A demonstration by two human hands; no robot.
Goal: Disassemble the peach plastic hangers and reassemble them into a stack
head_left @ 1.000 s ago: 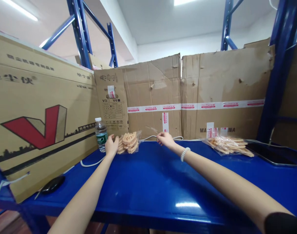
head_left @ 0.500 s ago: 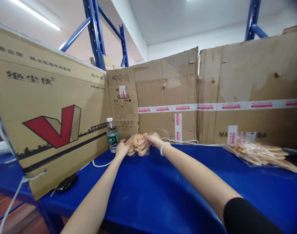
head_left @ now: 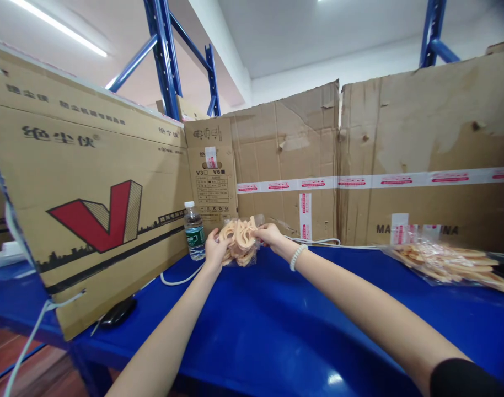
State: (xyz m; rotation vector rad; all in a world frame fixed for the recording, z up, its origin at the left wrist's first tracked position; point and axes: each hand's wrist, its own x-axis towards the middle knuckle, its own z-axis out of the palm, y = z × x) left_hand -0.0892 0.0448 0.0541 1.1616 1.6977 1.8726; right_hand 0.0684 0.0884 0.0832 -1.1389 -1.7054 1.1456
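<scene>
A clear plastic bag of tan curved pieces [head_left: 240,241] sits toward the back of the blue table, with ring-like and looped shapes showing through it. My left hand [head_left: 216,249] grips its left side, thumb in front and the other fingers partly hidden behind. At the right edge, the fingers of my right hand [head_left: 272,234] pinch the bag; whether a piece is also caught between them cannot be made out. A bracelet of pale beads [head_left: 297,257] circles my right wrist. Just left of the bag stands a water bottle [head_left: 194,231] with a white cap and green label.
Cardboard sheets [head_left: 285,149] wall the back of the blue table [head_left: 252,320], and a printed carton [head_left: 111,165] stands on the left. A black computer mouse [head_left: 118,312] lies near it. White cable [head_left: 180,282] runs along the table. Another bag of flat tan pieces [head_left: 450,262] lies right.
The bag's upper pieces have been lifted and tilted upward between my hands. My right hand has shifted slightly right, and the view has moved a little.
</scene>
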